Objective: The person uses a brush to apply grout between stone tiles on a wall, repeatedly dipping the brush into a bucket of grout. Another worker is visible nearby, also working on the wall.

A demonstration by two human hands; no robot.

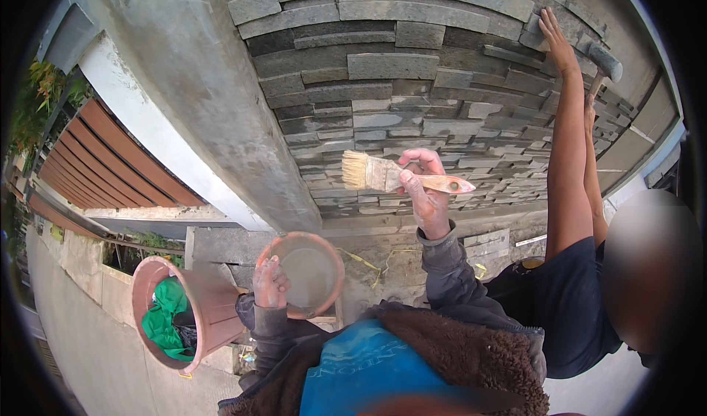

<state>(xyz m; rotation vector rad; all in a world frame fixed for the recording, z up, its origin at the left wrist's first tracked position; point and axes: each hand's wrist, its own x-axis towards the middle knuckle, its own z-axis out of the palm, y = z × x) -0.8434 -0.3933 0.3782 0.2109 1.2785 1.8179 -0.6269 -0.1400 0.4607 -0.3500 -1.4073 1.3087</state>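
My right hand [427, 187] is closed round the handle of a paintbrush [381, 173], held level in front of the stone wall. Pale, stiff bristles point left, and the handle's tip sticks out to the right. Lower left, my left hand [271, 283] has its fingers curled in, with nothing visible in them. It is beside the rim of a round orange-brown tub [339, 268] holding grey, wet-looking material. Both hands look dusty with grey. The wall [390, 66] is clad in narrow grey stone strips of uneven depth.
At right, a co-worker in dark clothes rests one hand [560, 44] on the wall and holds a mallet [605, 62] in the other. A pinkish bin [221, 305] with green plastic stands at lower left. A concrete pillar [199, 70] borders the wall. Yellow cord [361, 259] lies on the ground.
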